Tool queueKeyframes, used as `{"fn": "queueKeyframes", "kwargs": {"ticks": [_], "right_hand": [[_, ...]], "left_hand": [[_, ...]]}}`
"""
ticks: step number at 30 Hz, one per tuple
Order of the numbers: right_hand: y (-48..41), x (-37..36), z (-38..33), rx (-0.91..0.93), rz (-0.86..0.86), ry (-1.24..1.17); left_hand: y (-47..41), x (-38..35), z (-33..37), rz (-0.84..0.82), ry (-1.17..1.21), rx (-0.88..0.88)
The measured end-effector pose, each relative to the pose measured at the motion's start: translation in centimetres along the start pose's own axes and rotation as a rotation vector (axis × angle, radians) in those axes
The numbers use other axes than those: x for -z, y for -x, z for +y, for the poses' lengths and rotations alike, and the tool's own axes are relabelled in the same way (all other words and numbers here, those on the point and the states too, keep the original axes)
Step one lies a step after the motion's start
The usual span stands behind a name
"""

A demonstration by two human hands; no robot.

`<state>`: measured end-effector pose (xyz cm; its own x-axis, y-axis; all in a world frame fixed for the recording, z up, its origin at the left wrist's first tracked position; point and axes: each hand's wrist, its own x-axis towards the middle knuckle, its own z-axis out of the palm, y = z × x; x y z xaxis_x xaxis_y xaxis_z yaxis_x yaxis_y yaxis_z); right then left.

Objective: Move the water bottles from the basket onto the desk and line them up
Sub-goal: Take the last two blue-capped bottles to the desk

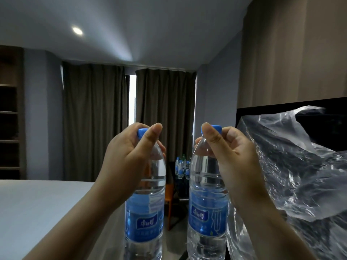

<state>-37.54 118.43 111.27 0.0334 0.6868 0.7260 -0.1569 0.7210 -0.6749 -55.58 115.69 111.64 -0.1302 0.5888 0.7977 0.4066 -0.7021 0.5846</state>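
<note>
The left hand is gripping one upright water bottle by its neck; the right hand is gripping another bottle likewise; clear plastic is hanging just beside it.

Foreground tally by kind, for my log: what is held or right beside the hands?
Water bottles held: 2, left bottle in left hand, right bottle in right hand
Clear plastic bag: 1
Total: 3
Uncounted: distant bottles by the curtain, too small.

Dim, bluish light from one ceiling spotlight — wide-angle bowing at edges
</note>
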Motion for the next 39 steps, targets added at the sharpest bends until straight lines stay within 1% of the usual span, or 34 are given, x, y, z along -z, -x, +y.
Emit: {"fn": "queueKeyframes", "kwargs": {"ticks": [9, 17, 24, 27, 31, 39], "right_hand": [[-8.2, -1.1, 10.6, -0.055, 0.014, 0.052], [-16.8, -5.1, 20.2, -0.032, 0.061, 0.097], [-24.1, -7.5, 27.3, -0.016, 0.14, 0.157], [-26.6, -7.9, 30.5, -0.012, 0.16, 0.189], [-30.1, -7.7, 35.1, -0.008, 0.187, 0.217], [-38.9, -6.2, 44.2, 0.007, 0.216, 0.173]], "left_hand": [[-7.6, -3.3, -11.2, -0.024, 0.021, 0.028], [-16.3, -4.2, -22.7, -0.047, 0.039, 0.016], [-24.0, -5.9, -31.4, -0.075, 0.042, -0.007], [-26.5, -7.2, -35.1, -0.083, 0.067, 0.018], [-29.8, -9.5, -39.8, -0.079, 0.072, -0.004], [-37.6, -15.5, -48.4, -0.084, 0.09, -0.036]]}}
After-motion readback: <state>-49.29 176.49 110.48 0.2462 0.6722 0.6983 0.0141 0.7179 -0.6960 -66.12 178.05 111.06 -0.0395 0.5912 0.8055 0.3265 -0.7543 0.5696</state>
